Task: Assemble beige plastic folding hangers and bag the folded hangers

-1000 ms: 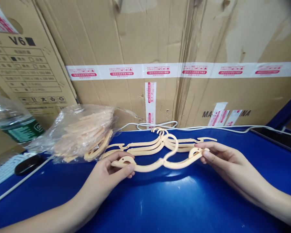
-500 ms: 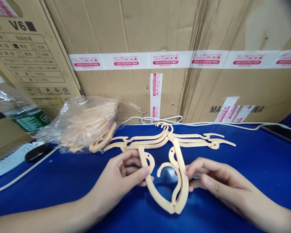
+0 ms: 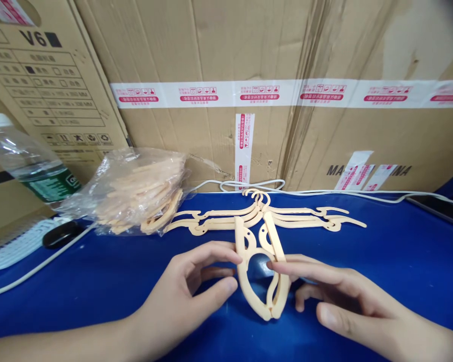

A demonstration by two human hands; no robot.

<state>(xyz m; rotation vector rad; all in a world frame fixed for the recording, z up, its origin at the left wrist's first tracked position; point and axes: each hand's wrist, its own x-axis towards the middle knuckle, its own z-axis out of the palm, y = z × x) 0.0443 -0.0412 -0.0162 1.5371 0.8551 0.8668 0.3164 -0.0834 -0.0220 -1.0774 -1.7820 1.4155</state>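
Observation:
A cream folding clothes hanger [image 3: 281, 291], its two arms folded upward and its hook curled between them, is at the middle of the blue table. My left hand [image 3: 196, 281] is open at its left side; the index fingertip meets the left arm, while the thumb is spread away. On the other side, my right hand [image 3: 347, 291] is open too, its index finger reaching across the right arm and its thumb apart. Just behind, several unfolded hangers [image 3: 234, 221] lie in a row with their hooks together.
A clear plastic bag [image 3: 139, 191] of cream hanger pieces lies at the left. Beside it are a bottle [image 3: 41, 171], a black mouse [image 3: 62, 235] and a white cable [image 3: 41, 274]. Large cardboard boxes [image 3: 196, 141] stand along the back. A dark flat device [image 3: 441, 208] is at the right edge.
The hanger's arms have come closer together, the left one swinging right against the hook. My left thumb has let go of the hanger, and my right index finger has moved over its right arm.

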